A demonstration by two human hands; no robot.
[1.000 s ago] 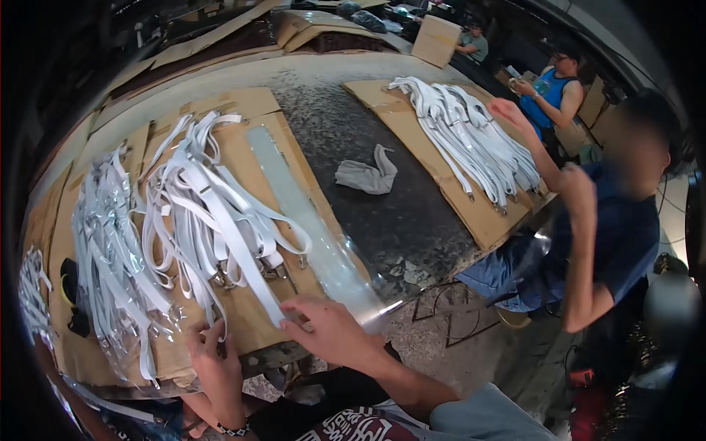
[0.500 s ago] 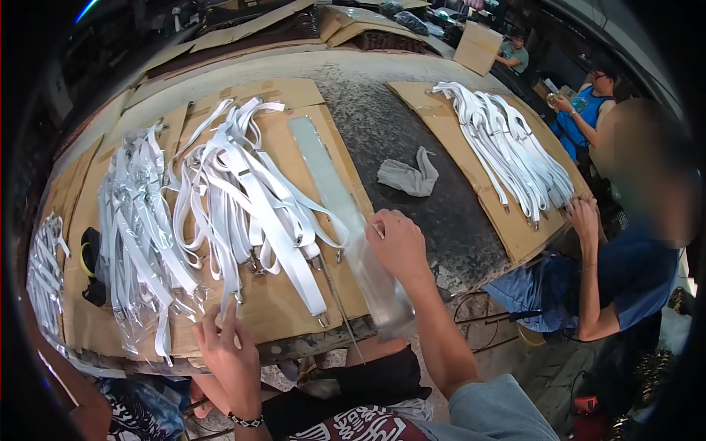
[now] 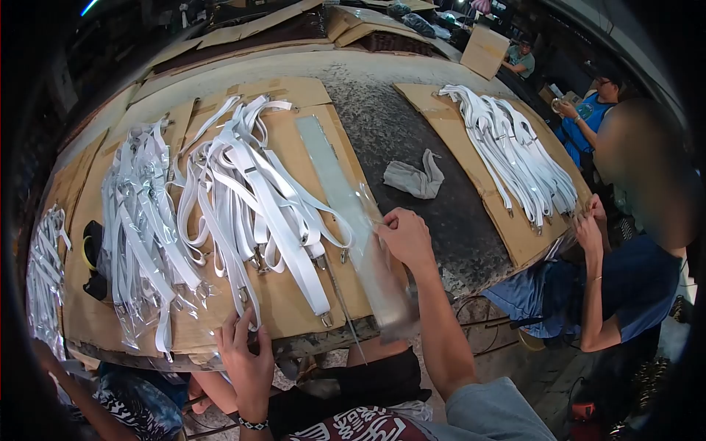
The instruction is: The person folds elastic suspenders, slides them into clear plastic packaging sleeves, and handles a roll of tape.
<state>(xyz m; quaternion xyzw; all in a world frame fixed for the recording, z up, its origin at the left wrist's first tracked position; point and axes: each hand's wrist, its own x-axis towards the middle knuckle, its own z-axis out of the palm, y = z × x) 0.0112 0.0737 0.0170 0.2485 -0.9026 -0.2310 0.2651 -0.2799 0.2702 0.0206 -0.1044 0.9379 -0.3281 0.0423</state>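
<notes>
White suspenders (image 3: 283, 235) with metal clips lie in a loose heap on cardboard in front of me. At the heap's near edge, my left hand (image 3: 246, 360) has its fingers curled around the lower end of one suspender strap. To the right of the heap is a long stack of clear plastic bags (image 3: 334, 176), reaching the table's near edge. My right hand (image 3: 408, 237) pinches the right side of the top bag, thumb and fingertips together. Left of the heap, several suspenders in clear bags (image 3: 140, 220) are piled.
A black tape holder (image 3: 93, 261) and more bagged suspenders (image 3: 45, 272) lie farther left. A grey cloth (image 3: 414, 175) rests mid-table. On the right, a person's hands (image 3: 588, 224) are at another cardboard sheet (image 3: 526, 246) with white suspenders (image 3: 515, 147). A thin metal rod (image 3: 342, 301) juts over the near edge.
My left hand has moved slightly right, and a strap end now runs into its fingers. My right hand has shifted a little right, still at the bag. The view has shifted slightly.
</notes>
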